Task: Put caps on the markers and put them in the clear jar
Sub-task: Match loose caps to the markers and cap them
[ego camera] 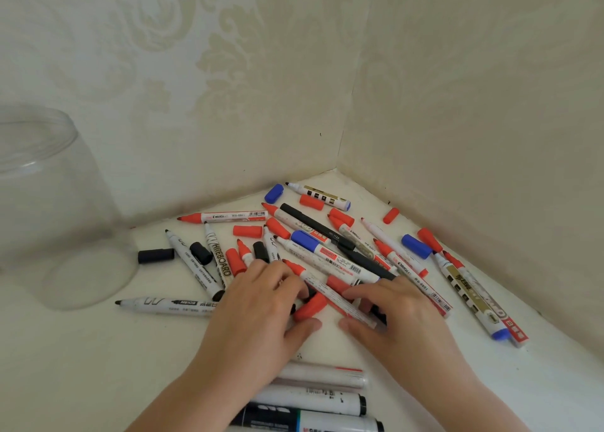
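Several uncapped whiteboard markers and loose red, blue and black caps lie in a heap (327, 245) on a white surface in a corner. A clear jar (49, 203) stands open at the far left and looks empty. My left hand (258, 307) rests low on the heap, with its thumb and fingers closed around a red cap (309, 306). My right hand (398, 314) pinches the back end of a red-tipped marker (327, 289), which lies slanted between both hands. The marker's bare tip points up and to the left, just beyond the fingers of my left hand.
Wallpapered walls close the corner behind and to the right of the heap. Three thicker markers (320, 399) lie side by side near my wrists. A black cap (155, 255) and black-tipped markers (192, 268) lie between the jar and my left hand.
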Demonstrator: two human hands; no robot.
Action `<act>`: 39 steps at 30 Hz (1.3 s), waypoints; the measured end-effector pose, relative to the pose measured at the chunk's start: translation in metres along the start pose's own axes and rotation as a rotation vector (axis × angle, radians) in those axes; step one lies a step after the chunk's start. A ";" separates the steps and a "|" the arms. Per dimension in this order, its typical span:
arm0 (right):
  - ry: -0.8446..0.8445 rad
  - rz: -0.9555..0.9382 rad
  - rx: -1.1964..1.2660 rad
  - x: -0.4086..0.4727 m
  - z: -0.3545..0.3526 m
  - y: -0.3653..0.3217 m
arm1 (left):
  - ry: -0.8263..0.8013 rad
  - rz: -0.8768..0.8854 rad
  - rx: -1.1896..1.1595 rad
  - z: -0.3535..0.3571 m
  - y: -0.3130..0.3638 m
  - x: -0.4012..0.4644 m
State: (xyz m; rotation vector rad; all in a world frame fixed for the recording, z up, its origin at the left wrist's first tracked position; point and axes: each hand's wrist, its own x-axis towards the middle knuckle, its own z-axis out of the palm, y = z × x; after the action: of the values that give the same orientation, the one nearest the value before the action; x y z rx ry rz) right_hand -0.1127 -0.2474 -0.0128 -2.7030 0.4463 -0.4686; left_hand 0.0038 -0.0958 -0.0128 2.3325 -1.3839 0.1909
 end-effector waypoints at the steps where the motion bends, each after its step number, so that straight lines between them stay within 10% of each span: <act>1: 0.005 0.003 -0.026 0.000 0.001 0.000 | 0.002 -0.016 0.019 0.002 -0.001 0.001; 6: 0.054 0.044 0.030 0.001 -0.010 -0.008 | 0.014 -0.053 0.037 0.003 -0.001 0.003; 14: 0.176 0.321 0.804 -0.001 -0.043 0.009 | 0.213 -0.326 -0.424 -0.019 -0.013 0.003; 39: 0.153 0.226 0.782 0.000 -0.038 0.000 | 0.141 -0.142 -0.474 -0.024 -0.008 0.000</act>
State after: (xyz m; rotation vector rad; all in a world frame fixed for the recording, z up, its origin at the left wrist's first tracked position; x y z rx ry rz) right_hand -0.1272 -0.2584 0.0201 -1.8527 0.4765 -0.6273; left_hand 0.0126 -0.0819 0.0067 1.9688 -1.0530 -0.0164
